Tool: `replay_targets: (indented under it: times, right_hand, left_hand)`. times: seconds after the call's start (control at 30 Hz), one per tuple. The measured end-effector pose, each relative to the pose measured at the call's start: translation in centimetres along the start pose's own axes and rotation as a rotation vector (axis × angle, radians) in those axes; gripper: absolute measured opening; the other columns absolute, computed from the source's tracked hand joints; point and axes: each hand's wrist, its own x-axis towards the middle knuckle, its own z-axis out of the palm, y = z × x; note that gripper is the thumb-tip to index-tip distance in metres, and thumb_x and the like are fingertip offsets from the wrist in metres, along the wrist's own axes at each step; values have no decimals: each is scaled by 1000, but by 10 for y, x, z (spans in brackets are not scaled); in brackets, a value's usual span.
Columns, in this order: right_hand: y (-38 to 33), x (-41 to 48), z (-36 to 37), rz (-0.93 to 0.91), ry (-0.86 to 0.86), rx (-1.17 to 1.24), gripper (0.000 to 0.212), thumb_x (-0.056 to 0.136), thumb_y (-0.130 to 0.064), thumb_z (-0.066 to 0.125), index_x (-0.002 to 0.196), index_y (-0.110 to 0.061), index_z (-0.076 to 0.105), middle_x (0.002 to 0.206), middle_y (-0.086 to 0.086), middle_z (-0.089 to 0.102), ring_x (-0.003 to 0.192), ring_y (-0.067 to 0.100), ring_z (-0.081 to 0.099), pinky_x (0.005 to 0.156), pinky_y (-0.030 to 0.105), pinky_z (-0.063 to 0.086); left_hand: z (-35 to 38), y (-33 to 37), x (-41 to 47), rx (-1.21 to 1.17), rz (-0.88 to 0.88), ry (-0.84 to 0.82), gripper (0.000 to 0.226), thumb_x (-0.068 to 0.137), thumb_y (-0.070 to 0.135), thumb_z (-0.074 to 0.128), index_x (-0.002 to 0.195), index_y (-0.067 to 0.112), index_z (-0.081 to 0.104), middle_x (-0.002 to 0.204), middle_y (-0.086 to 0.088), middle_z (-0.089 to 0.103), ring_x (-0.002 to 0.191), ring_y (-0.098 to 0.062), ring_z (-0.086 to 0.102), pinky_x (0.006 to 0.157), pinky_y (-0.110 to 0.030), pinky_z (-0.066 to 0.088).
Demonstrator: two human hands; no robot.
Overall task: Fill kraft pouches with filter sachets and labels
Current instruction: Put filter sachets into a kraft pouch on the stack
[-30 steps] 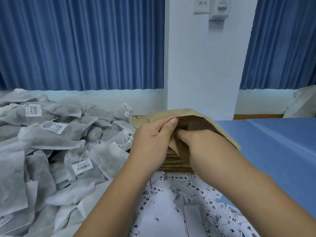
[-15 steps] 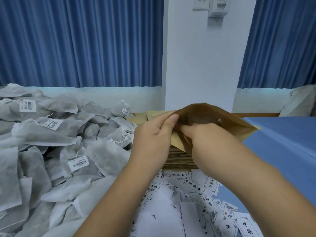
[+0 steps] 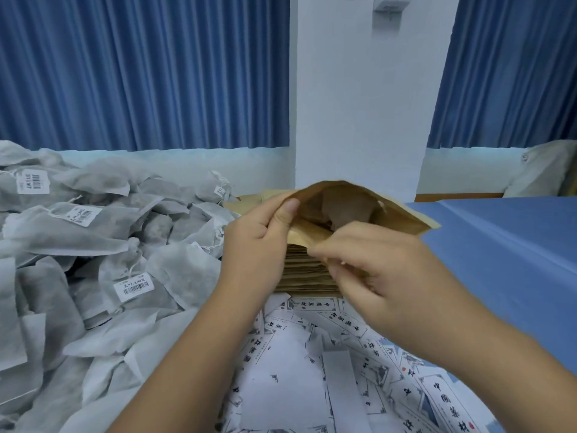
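A kraft pouch (image 3: 349, 207) is held up over a stack of flat kraft pouches (image 3: 306, 276), its mouth spread wide toward me. My left hand (image 3: 259, 242) pinches the pouch's left rim between thumb and fingers. My right hand (image 3: 374, 270) is blurred, with fingers curled just below the pouch's near lip. I cannot tell whether it holds the lip. A big heap of grey filter sachets (image 3: 93, 245) with barcode tags lies on the left. Printed paper labels (image 3: 312, 354) are strewn in front of the stack, under my forearms.
The blue tablecloth (image 3: 499, 260) stretches away on the right. A white pillar (image 3: 359, 104) stands behind the stack between blue curtains (image 3: 140, 73). A pale bag (image 3: 543, 170) sits at the far right edge.
The pouch has been lifted and its mouth pulled wider. My right hand's fingers have come out of the pouch mouth and dropped toward me. My left hand keeps its pinch.
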Motion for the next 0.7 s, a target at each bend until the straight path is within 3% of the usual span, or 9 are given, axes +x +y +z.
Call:
replay_targets:
  times: [0.07,0.13,0.2,0.3,0.37,0.47,0.6,0.67,0.7]
  right_hand:
    - [9,-16,7,7,-66,79,17,85,-17,59,96,-26,69,81,-16,58,76,2,55,66,13,41]
    - [22,-26,18,148,-340,114,16,84,-32,64,100,-34,66,87,-20,55,81,-2,53,69,14,41]
    - [36,-36,30,298,-631,61,40,75,-50,69,112,-36,59,100,-23,49,91,-5,50,78,20,44]
    - [46,-46,44,393,-803,18,65,62,-59,74,114,-26,57,106,-21,44,96,2,49,86,30,48]
    - [48,-49,49,420,-799,36,63,59,-57,76,112,-28,58,105,-21,43,92,-1,48,83,31,49]
    - [46,-47,49,411,-687,70,36,64,-41,77,93,-32,59,96,-20,42,82,-6,44,73,21,45]
    - [31,-36,26,409,-528,98,11,75,-28,68,75,-26,57,84,-15,54,75,0,53,69,24,50]
    - [17,-27,2,392,-413,156,11,76,-29,69,74,-27,58,75,-13,61,63,0,54,58,15,47]
    - [9,-22,-10,364,-315,184,12,76,-29,70,73,-27,58,72,-12,62,57,0,52,53,12,43]
  left_hand:
    - [-2,-4,0,0,-14,14,21,96,30,54,103,39,72,89,21,71,82,1,63,75,-26,49]
    - [-3,-5,-1,16,-19,7,24,97,31,53,101,48,70,84,24,69,69,6,57,64,-25,44]
    - [-3,-6,-3,54,-14,3,28,97,31,52,99,54,67,87,26,69,66,8,56,60,-20,42]
    - [-3,-7,-4,84,-33,11,24,97,34,52,100,51,68,88,27,69,73,8,59,64,-22,44]
    - [-3,-8,-3,103,-41,7,22,97,35,52,103,48,69,84,27,68,73,7,58,65,-21,43]
    - [-3,-8,-3,103,-42,-17,22,96,35,52,106,47,69,84,26,68,70,7,56,63,-20,43]
    - [-3,-7,-3,126,-20,-41,26,95,30,54,109,46,69,87,30,68,81,12,59,67,-3,41]
    - [-2,-8,-1,146,-38,-47,27,93,27,54,108,45,68,83,27,66,78,10,59,72,-8,46]
    - [-1,-10,0,141,-52,-51,27,92,27,54,108,44,68,88,24,67,83,7,61,80,-17,51]
